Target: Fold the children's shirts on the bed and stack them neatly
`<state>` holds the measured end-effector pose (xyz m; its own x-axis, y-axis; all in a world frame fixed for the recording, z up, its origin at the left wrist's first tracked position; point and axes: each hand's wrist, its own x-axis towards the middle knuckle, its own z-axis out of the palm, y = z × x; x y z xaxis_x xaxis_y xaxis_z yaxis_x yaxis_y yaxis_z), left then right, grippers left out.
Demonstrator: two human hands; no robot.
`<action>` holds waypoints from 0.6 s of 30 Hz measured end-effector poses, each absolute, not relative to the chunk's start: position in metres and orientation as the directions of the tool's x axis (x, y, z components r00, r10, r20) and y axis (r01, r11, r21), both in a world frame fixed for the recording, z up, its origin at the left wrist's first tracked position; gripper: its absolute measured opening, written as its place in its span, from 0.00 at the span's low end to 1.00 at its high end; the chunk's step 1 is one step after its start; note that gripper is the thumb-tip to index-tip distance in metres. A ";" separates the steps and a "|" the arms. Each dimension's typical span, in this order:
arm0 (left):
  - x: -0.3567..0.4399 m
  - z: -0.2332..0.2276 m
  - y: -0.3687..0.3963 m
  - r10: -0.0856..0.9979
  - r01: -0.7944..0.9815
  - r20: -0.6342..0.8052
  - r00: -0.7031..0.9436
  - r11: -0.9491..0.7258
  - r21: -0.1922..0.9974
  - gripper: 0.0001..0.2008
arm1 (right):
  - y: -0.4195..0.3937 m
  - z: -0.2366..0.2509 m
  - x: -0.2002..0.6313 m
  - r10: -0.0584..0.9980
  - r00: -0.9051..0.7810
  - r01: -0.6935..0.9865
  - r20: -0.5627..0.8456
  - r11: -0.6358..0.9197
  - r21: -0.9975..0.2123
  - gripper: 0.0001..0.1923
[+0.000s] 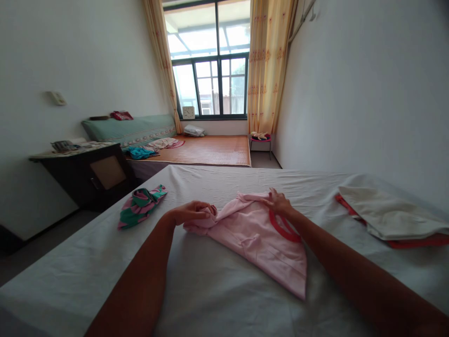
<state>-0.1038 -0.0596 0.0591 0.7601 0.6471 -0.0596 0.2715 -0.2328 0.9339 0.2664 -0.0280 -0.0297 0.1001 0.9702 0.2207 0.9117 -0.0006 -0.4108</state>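
A pink T-shirt (245, 229) with a red neckband lies partly folded on the white-sheeted surface (210, 290). At its left end, my left hand (194, 211) is closed, fingers and thumb gripping a bunched edge of the cloth. My right hand (279, 203) rests on the far edge of the shirt just above the red neckband, its thumb and fingers spread apart. The fabric between the two hands is wrinkled and folded over along the far side. One corner of the shirt points toward me at the lower right.
A green and pink folded cloth (140, 206) lies to the left. Folded white and red garments (389, 215) are stacked at the right. Beyond are a mat-covered bed (213, 150), a dark cabinet (101, 175), a small stool (261, 139) and a window (210, 84).
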 end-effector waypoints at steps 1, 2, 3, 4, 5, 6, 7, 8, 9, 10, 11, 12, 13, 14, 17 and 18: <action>-0.104 0.059 -0.060 0.621 0.285 -0.073 0.781 -0.250 0.925 0.17 | -0.024 -0.026 0.263 0.977 0.099 0.898 0.192 -0.005 -0.439 0.28; -0.104 0.058 -0.060 0.614 0.301 -0.082 0.785 -0.262 0.917 0.17 | -0.021 -0.021 0.260 0.981 0.083 0.881 0.175 0.010 -0.472 0.24; -0.106 0.056 -0.060 0.627 0.320 -0.089 0.774 -0.265 0.909 0.18 | -0.018 -0.016 0.259 0.984 0.054 0.866 0.172 0.040 -0.499 0.19; -0.108 0.054 -0.058 0.661 0.340 -0.092 0.745 -0.257 0.905 0.18 | -0.016 -0.010 0.259 0.983 0.028 0.842 0.182 0.075 -0.534 0.16; -0.111 0.052 -0.055 0.709 0.352 -0.085 0.700 -0.238 0.905 0.19 | -0.016 -0.004 0.262 0.981 0.010 0.802 0.196 0.110 -0.587 0.16; -0.114 0.049 -0.052 0.765 0.350 -0.064 0.641 -0.217 0.911 0.19 | -0.016 0.004 0.266 0.976 0.009 0.739 0.217 0.140 -0.659 0.17; -0.117 0.047 -0.048 0.818 0.327 -0.028 0.575 -0.198 0.924 0.19 | -0.018 0.013 0.272 0.969 0.023 0.652 0.248 0.173 -0.738 0.18; -0.120 0.044 -0.045 0.866 0.283 0.021 0.500 -0.187 0.941 0.18 | -0.020 0.021 0.279 0.956 0.053 0.541 0.288 0.215 -0.813 0.20; -0.121 0.042 -0.041 0.903 0.226 0.070 0.424 -0.181 0.957 0.17 | -0.024 0.030 0.286 0.939 0.100 0.425 0.328 0.258 -0.868 0.20; -0.122 0.040 -0.038 0.930 0.163 0.112 0.351 -0.179 0.970 0.16 | -0.029 0.037 0.294 0.920 0.155 0.337 0.360 0.293 -0.895 0.20; -0.122 0.039 -0.036 0.947 0.107 0.142 0.288 -0.179 0.978 0.16 | -0.034 0.044 0.302 0.906 0.195 0.301 0.376 0.309 -0.902 0.20; -0.120 0.038 -0.034 0.957 0.063 0.157 0.243 -0.177 0.982 0.16 | -0.040 0.048 0.308 0.903 0.213 0.301 0.373 0.302 -0.905 0.19; -0.118 0.037 -0.033 0.962 0.035 0.161 0.220 -0.172 0.984 0.16 | -0.046 0.052 0.314 0.915 0.198 0.316 0.350 0.279 -0.907 0.19; -0.114 0.037 -0.033 0.964 0.024 0.160 0.213 -0.168 0.985 0.16 | -0.051 0.054 0.319 0.937 0.164 0.333 0.310 0.243 -0.911 0.18; -0.103 0.038 -0.031 0.968 0.063 0.145 0.206 -0.161 0.985 0.17 | -0.058 0.059 0.331 0.979 0.076 0.310 0.188 0.156 -0.938 0.19; -0.099 0.040 -0.028 0.971 0.079 0.141 0.194 -0.159 0.984 0.17 | -0.057 0.061 0.335 0.981 0.078 0.277 0.179 0.151 -0.949 0.19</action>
<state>-0.0989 -0.0284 0.0402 0.1939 0.9708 0.1412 0.0789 -0.1589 0.9841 0.3347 -0.0567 0.0611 0.0776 0.9808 0.1787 0.2767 0.1510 -0.9490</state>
